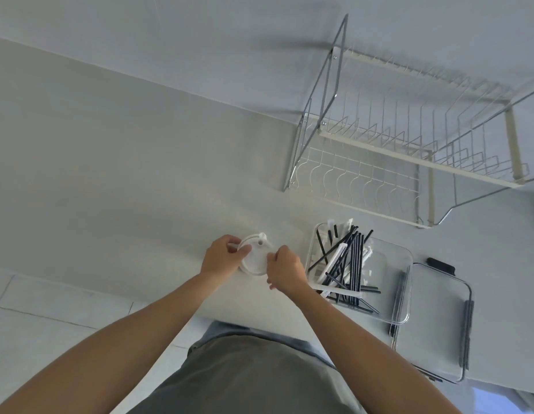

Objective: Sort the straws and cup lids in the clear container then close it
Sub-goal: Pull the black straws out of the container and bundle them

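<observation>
Cup lids [253,257]: a white stack is being held on the counter [110,174], left of the container, gripped from both sides, seemingly so that the lids are being squared up and can be carried over as one. How many lids are in the stack cannot be told; the near edge is being covered by the hands.

Left hand [222,258]: being kept closed on the left rim of the stack, fingers curled over the top. A short white piece is showing between its fingers; what it is cannot be made out.

Right hand [286,271]: being pressed against the right rim, fingertips pinched on the edge.

Straws [346,264]: black and white, being kept in the left part of the clear container [406,294], lying lengthwise in a loose heap, some ends poking over the far and near walls. The right part is being left bare, probably for the lids.

Container lid [439,324]: lying flat to the right, partly tucked under the container, its dark clips unfastened; its near corner is hard to read.

Dish rack [409,138]: wire, standing at the far right, holding nothing visible, being cut off by the right edge.
</observation>
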